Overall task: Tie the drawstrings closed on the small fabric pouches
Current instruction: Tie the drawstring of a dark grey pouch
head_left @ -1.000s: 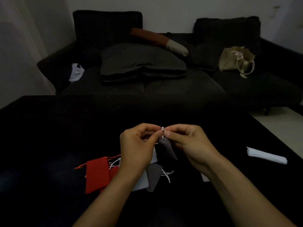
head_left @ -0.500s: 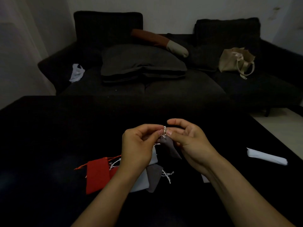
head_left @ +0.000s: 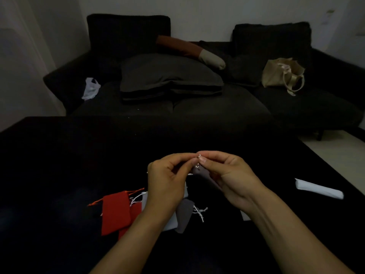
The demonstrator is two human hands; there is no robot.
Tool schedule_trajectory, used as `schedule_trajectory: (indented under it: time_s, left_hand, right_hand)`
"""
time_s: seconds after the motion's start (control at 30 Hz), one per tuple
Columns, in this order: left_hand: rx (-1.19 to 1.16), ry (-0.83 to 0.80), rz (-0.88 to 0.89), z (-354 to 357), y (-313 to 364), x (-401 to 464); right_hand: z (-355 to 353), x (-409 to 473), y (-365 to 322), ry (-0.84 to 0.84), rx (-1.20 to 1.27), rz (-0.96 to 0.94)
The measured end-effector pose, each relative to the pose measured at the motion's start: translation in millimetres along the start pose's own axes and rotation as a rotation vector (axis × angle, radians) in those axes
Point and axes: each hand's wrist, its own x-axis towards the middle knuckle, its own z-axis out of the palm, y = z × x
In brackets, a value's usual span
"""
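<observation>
Both hands, left (head_left: 167, 180) and right (head_left: 227, 175), pinch the white cord (head_left: 198, 161) at the gray pouch (head_left: 203, 174) mouth, raised above the desk (head_left: 59, 165) for knotting. Remaining pouches (head_left: 116, 212) lie at 7 o'clock.

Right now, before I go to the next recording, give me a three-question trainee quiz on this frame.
1. True or false: both hands pinch the white drawstring of a grey pouch held above the table.
2. Which colour is the pouch lying furthest left on the table? A) red B) beige C) green
3. Fill in: the beige bag sits on the ____.

Key: 1 true; 2 A, the red pouch; 3 sofa.
</observation>
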Motion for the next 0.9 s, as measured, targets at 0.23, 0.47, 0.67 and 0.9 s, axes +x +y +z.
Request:
schedule_trajectory:
  time_s: [0.23,0.47,0.67,0.9]
  left_hand:
    - [-0.059,0.029,-0.052,3.2,3.0,0.6]
    - [-0.194,0.093,-0.184,6.6,7.2,2.0]
    - [-0.246,0.128,-0.236,6.3,8.9,2.7]
    - [-0.356,0.206,-0.301,-0.9,7.9,6.2]
  right_hand:
    - [2.1,4.4,-0.3,0.018,-0.041,0.011]
    - [8.1,5.0,2.4,0.049,-0.070,-0.062]
    - [9.9,8.0,4.6,0.018,0.017,-0.013]
    - [6.8,7.2,5.6,-0.043,0.056,-0.025]
